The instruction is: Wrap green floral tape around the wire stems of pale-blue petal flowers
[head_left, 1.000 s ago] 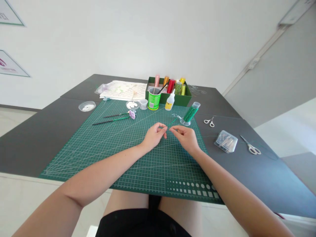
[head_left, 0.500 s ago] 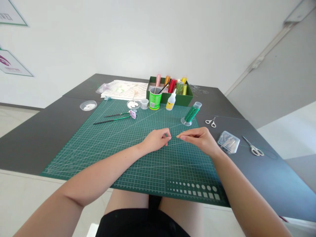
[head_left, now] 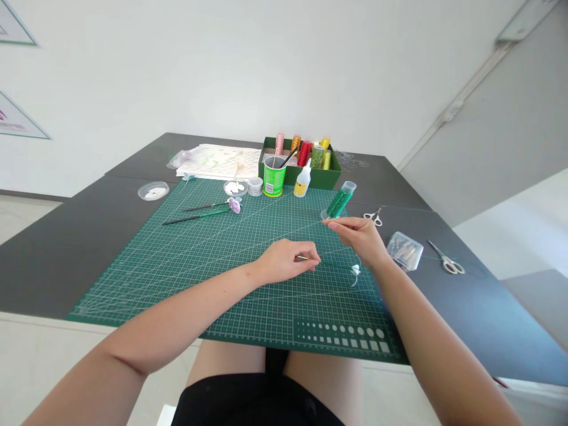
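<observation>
One stem (head_left: pixel 329 263), crosswise, white end (head_left: pixel 355 270) rightward

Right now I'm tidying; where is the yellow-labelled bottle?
In the head view, the bottle stands slightly right of centre, just right of the green can, before the spool box.

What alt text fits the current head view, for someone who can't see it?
A person's left hand pinches a thin wire above a green gridded cutting mat; the right hand, in a pinch, is near a spool of green thread. Behind them are a squeeze bottle, a green can and a box of coloured spools; white-handled scissors lie to the right.
</observation>
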`<move>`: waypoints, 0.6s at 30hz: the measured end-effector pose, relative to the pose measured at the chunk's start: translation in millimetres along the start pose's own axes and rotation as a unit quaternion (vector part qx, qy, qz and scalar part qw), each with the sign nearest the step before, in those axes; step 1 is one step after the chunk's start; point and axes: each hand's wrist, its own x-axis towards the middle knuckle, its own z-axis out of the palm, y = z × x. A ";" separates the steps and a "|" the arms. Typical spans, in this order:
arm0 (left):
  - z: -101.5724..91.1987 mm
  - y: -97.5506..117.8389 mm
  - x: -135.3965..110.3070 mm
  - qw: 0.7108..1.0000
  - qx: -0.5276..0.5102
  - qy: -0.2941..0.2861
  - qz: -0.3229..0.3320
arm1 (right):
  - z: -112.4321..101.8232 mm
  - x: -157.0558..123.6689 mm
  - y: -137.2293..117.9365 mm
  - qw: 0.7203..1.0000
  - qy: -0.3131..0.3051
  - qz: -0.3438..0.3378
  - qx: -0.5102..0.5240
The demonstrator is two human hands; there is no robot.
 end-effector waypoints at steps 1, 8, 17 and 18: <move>0.0 0.2 0.0 1.000 -0.010 0.011 0.001 | -0.7 1.6 2.2 1.000 0.000 0.003 -0.005; 0.1 -1.9 -0.6 0.993 -0.035 0.108 0.017 | -3.2 9.6 15.9 0.997 -0.026 -0.024 -0.068; -1.7 -0.9 0.0 0.984 -0.065 0.165 -0.009 | -4.4 11.9 17.8 0.986 -0.086 -0.042 -0.137; -1.7 -1.6 0.8 0.981 -0.080 0.179 -0.008 | -4.2 12.0 17.9 0.984 -0.094 -0.046 -0.141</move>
